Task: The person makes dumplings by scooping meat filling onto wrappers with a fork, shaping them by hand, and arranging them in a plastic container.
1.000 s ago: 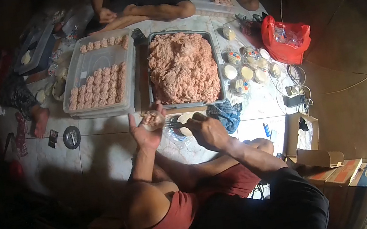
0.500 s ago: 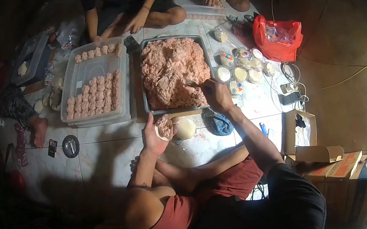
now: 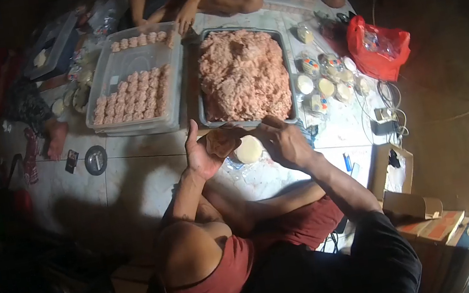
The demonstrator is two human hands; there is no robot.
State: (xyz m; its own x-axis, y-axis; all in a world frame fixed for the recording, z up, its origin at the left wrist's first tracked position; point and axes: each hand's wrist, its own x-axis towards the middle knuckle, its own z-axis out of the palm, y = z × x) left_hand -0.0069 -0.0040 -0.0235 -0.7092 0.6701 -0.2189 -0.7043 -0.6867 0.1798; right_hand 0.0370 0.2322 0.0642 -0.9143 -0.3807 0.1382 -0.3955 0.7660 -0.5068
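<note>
My left hand [image 3: 203,160], palm up with the thumb raised, holds a round dumpling wrapper with minced meat filling [image 3: 222,142], which lies in shadow. My right hand [image 3: 288,146] is closed around a fork, whose head reaches toward the filling and is hard to see here. Between my hands, a stack of pale round wrappers [image 3: 249,150] sits on plastic on the floor. Just beyond them stands a grey tub [image 3: 202,106] heaped with pink minced meat [image 3: 245,75].
Left of the tub, a clear plastic box [image 3: 109,80] holds rows of filled dumplings [image 3: 136,97]. Wrapper packs [image 3: 326,87] and a red plastic bag [image 3: 378,52] lie to the right, near cables and a power strip [image 3: 384,114]. Across from me, another person's hand [image 3: 188,14] is beside the box.
My right hand has brought the fork back from the meat toward my left hand. The wrapper is now tilted beside the fork. The view has shifted, so the tubs appear higher and further right.
</note>
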